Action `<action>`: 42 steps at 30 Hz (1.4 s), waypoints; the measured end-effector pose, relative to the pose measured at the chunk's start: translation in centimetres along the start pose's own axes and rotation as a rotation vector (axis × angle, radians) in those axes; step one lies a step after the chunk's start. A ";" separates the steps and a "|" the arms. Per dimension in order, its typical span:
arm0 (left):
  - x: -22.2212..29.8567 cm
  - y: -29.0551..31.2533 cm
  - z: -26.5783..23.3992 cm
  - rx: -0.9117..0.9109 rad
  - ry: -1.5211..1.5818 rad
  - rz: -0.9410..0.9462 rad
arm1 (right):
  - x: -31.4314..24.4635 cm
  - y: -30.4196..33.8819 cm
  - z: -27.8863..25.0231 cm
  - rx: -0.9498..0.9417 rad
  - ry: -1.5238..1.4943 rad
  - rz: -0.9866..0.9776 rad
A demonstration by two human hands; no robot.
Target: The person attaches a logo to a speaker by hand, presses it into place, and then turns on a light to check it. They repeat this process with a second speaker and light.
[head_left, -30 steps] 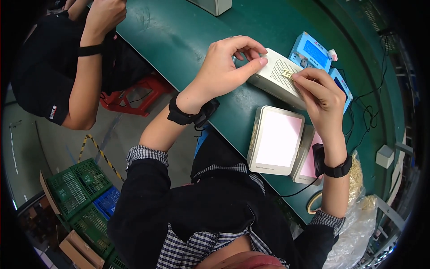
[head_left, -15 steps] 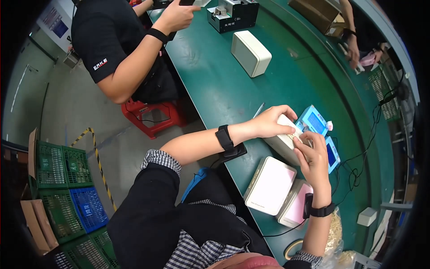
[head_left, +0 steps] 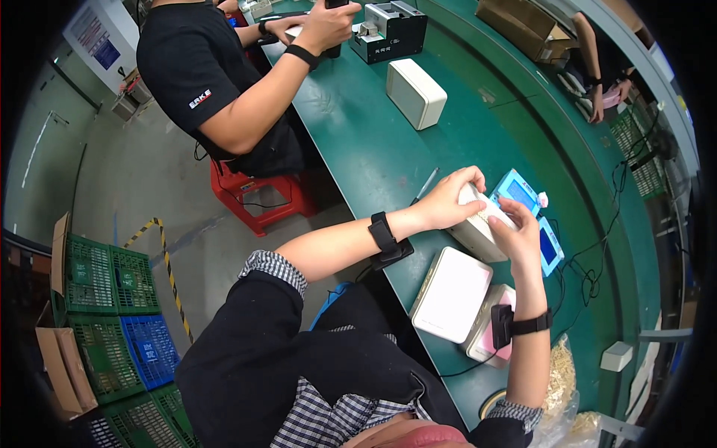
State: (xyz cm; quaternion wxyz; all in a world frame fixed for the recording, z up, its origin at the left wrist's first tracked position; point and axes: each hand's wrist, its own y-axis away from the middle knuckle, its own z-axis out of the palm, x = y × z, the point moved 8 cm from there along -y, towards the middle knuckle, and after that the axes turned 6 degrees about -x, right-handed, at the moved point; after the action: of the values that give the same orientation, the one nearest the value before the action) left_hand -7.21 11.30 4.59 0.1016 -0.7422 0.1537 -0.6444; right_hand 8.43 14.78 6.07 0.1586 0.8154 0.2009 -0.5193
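Observation:
A cream-white box-shaped device [head_left: 476, 237] with a finely perforated top face stands on the green table, tilted in the picture. My left hand [head_left: 450, 203] grips its far left end, with thumb and fingers spread over the edge. On its right side, my right hand [head_left: 520, 233] has the thumb on the top face and the fingers curled over the far edge. Both hands partly cover the device. Just beyond it lie two light-blue gadgets with screens, one by the far corner [head_left: 517, 193] and another [head_left: 551, 246] beside my right hand.
Nearer me lie a white flat box [head_left: 452, 295] and a pink-topped one [head_left: 485, 332]. Another cream device [head_left: 417, 95] stands farther off, near a black machine [head_left: 390, 37]. Bags of gold-coloured small parts [head_left: 560, 381] and cables lie right. A co-worker [head_left: 216, 82] sits at left.
My right fingers have shifted farther over the device's far edge, and the thumb has moved slightly. The co-worker has leaned right, with a second hand now in view. The whole view has shifted slightly.

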 end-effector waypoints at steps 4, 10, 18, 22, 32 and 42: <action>-0.8 -0.1 0.1 0.007 -0.074 -0.083 | 1.8 0.5 -0.3 0.042 -0.226 0.153; -2.8 0.0 0.0 -0.046 0.246 -0.318 | 2.2 0.1 0.8 -0.003 -0.354 0.175; -1.9 -1.3 0.5 -0.065 0.051 -0.183 | 2.6 0.3 0.0 0.037 -0.350 0.161; -1.2 -1.5 0.1 -0.137 0.065 -0.304 | 2.5 1.1 0.7 -0.061 -0.521 0.116; -0.7 -1.4 0.3 -0.157 -0.254 -0.293 | 2.9 0.8 0.4 -0.051 -0.534 0.116; -2.9 -1.1 -0.2 -0.146 0.147 -0.421 | 3.3 0.7 0.9 -0.106 -0.529 0.078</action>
State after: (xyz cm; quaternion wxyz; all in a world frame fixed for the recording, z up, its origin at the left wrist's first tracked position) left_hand -7.67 13.34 2.32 -0.1003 -0.7142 0.0487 -0.6910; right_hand 9.31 14.25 2.75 0.2679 0.6491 0.1475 -0.6965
